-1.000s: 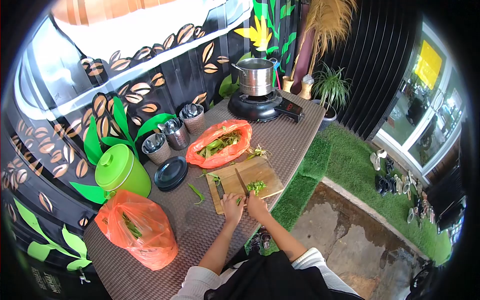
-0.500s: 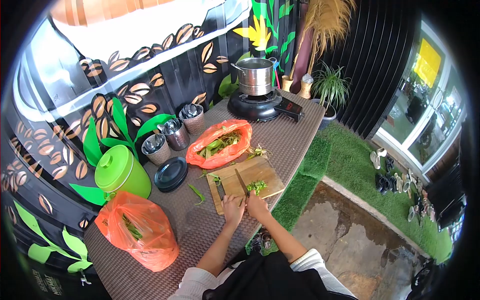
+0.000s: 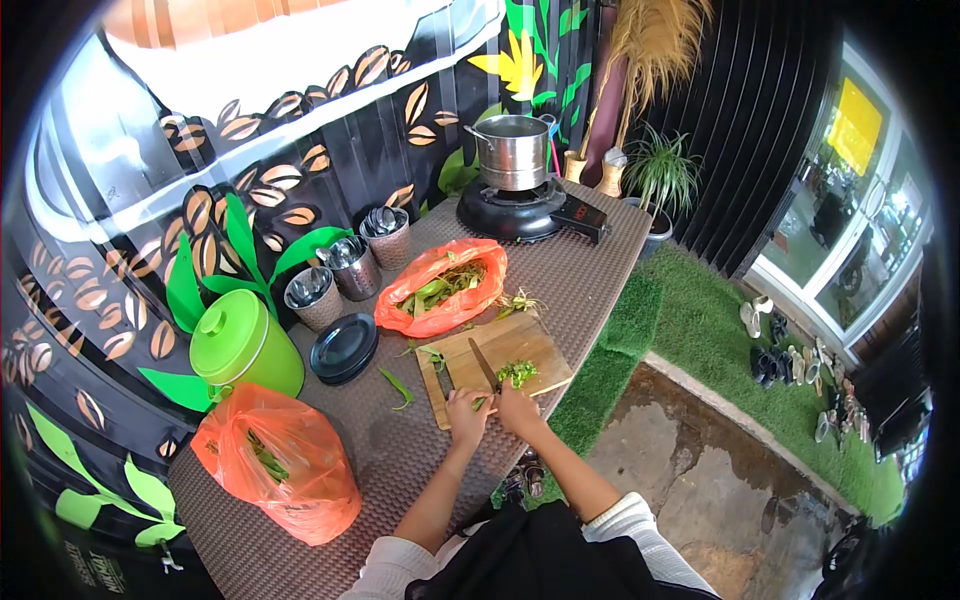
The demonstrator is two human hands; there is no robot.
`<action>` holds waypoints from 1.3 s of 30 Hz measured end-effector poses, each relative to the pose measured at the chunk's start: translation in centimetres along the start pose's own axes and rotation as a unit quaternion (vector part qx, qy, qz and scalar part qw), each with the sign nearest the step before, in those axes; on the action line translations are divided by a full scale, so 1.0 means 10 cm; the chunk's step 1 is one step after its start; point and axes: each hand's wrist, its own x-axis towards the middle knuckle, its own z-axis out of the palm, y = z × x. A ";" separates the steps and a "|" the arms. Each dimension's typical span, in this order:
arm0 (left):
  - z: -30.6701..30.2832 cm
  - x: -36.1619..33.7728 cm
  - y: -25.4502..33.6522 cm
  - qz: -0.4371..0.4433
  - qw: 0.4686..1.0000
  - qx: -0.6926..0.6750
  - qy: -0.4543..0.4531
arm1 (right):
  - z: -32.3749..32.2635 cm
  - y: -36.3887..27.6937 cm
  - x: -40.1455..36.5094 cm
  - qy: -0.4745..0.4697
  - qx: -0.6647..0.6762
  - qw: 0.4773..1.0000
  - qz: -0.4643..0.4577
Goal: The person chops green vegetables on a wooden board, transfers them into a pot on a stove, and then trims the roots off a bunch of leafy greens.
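A wooden cutting board (image 3: 520,342) lies on the brown table (image 3: 400,450) near its front edge. My right hand (image 3: 519,411) grips a knife (image 3: 485,364) whose blade points away across the board. My left hand (image 3: 467,416) presses a green vegetable stem (image 3: 481,402) down on the board's near end, just left of the blade. A small pile of chopped greens (image 3: 517,373) sits to the right of the knife. A few loose green pieces (image 3: 430,354) lie at the board's far left corner.
An open orange bag of greens (image 3: 442,287) lies behind the board; another orange bag (image 3: 278,462) sits at left. A green lidded bucket (image 3: 243,344), dark plates (image 3: 343,347), metal cutlery cups (image 3: 351,266) and a pot (image 3: 511,150) on a stove (image 3: 516,212) stand further back.
Both hands stay at the board's near end with the knife over the stem; only a slight shift of hands and view.
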 end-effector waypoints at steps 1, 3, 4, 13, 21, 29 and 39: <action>0.00 0.00 0.00 -0.001 1.000 0.000 0.001 | 0.05 0.02 -0.01 0.000 -0.001 1.000 0.000; 0.01 -0.01 0.00 -0.029 0.999 -0.031 0.006 | 0.15 0.05 -0.10 0.027 -0.041 0.999 -0.021; 0.01 -0.01 0.00 -0.030 0.999 -0.032 0.007 | 0.19 0.03 -0.16 0.026 -0.042 0.999 -0.021; -0.12 -0.06 0.14 0.085 0.995 0.053 0.003 | 0.08 -0.01 -0.15 0.031 -0.035 0.998 0.038; 0.01 0.08 0.13 0.038 0.998 0.022 -0.044 | 0.06 0.11 -0.11 0.038 -0.047 0.998 -0.033; 0.07 0.05 0.10 0.034 0.998 0.052 -0.006 | 0.06 -0.01 -0.01 0.017 -0.010 1.000 0.018; 0.08 0.11 0.01 -0.043 0.998 -0.032 -0.016 | 0.19 -0.05 -0.17 0.033 -0.001 0.998 0.051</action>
